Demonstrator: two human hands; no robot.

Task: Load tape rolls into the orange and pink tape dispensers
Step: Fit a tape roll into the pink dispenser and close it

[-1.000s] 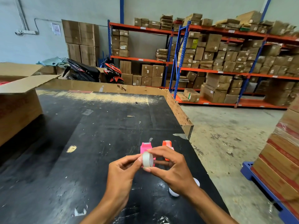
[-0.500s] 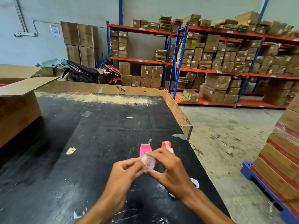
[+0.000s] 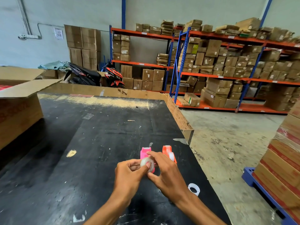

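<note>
Both hands hold a small clear tape roll [image 3: 147,163] just above the black table [image 3: 97,143]. My left hand [image 3: 129,174] pinches its left side with thumb and fingers. My right hand [image 3: 167,174] grips its right side, index finger over the top. Right behind the roll stands the pink dispenser [image 3: 145,152], partly hidden by my fingers. The orange dispenser [image 3: 168,153] stands to its right with a white roll in it. Another tape roll [image 3: 194,189] lies on the table beside my right wrist.
A large open cardboard box [image 3: 19,108] stands on the table's left. A cardboard rim [image 3: 178,114] runs along the table's far and right edges. Stacked cartons on a blue pallet [image 3: 263,192] stand to the right. Shelving with boxes fills the background.
The roll has turned from edge-on to face-on and sunk toward the pink dispenser. My hands have shifted slightly down and closer together around it.
</note>
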